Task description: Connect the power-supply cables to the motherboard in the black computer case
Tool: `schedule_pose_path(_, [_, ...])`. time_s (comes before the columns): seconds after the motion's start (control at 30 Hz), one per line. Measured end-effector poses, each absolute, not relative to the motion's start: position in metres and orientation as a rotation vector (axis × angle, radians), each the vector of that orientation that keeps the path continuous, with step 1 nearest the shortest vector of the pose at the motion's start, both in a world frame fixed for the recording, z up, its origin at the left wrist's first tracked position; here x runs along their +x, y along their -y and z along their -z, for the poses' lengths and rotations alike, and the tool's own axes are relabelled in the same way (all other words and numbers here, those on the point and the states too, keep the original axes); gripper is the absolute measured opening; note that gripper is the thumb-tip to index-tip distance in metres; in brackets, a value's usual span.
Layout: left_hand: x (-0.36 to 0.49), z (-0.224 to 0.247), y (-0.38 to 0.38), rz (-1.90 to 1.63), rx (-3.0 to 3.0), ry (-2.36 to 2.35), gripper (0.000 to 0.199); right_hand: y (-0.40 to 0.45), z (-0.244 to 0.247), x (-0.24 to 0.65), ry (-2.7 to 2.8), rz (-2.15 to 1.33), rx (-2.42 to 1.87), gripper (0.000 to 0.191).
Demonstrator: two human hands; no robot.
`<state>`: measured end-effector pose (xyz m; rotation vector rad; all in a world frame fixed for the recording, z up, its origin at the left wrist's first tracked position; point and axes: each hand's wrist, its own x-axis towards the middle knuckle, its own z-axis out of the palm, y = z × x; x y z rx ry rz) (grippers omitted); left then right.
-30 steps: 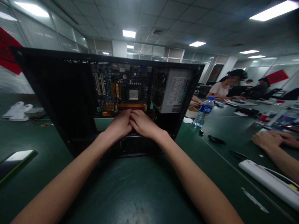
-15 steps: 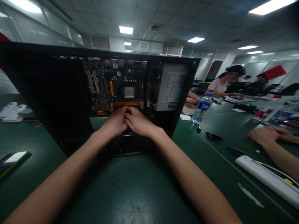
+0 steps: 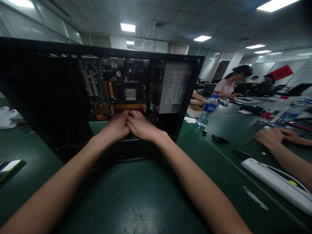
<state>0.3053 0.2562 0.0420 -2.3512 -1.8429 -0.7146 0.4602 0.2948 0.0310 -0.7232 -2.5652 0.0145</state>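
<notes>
- Case (image 3: 174,58): we find it standing on the green surface (image 3: 140,195), open side facing us, its left corner running out of view.
- Board (image 3: 123,79): upright inside the case, at the far side; pale square chip (image 3: 130,94) near its middle.
- Slots (image 3: 129,107): orange and red, low on the board, just above our hands.
- Left hand (image 3: 116,125): reaches into the case, fingers curled at the slots' lower edge.
- Right hand (image 3: 141,126): beside the left hand and touching it, fingers bent. We cannot tell whether either grip is pinching anything; fingertips mostly hidden.
- Power unit (image 3: 176,86): upper right in the case, fan toward the left.
- Bottle (image 3: 207,112): upright, right of the case; we note a small box (image 3: 194,111) just to its left.
- White strip (image 3: 275,182): near right, on the surface; beyond it, a co-worker's hands (image 3: 269,136).
- Green-edged slab (image 3: 11,169): flat at left, partly out of view.
</notes>
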Motion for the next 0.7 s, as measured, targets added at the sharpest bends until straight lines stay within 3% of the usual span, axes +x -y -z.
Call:
schedule_pose_path(0.43, [0.309,-0.050,-0.249,0.615,-2.369,1.857,0.033,-0.294,-0.037,0.461,2.549,-0.124,-0.613,0.033])
schedule_pose_path(0.7, [0.317,-0.050,-0.240,0.441,-2.228,1.883,0.044,-0.294,-0.036,0.457,2.569,-0.059,-0.703,0.034])
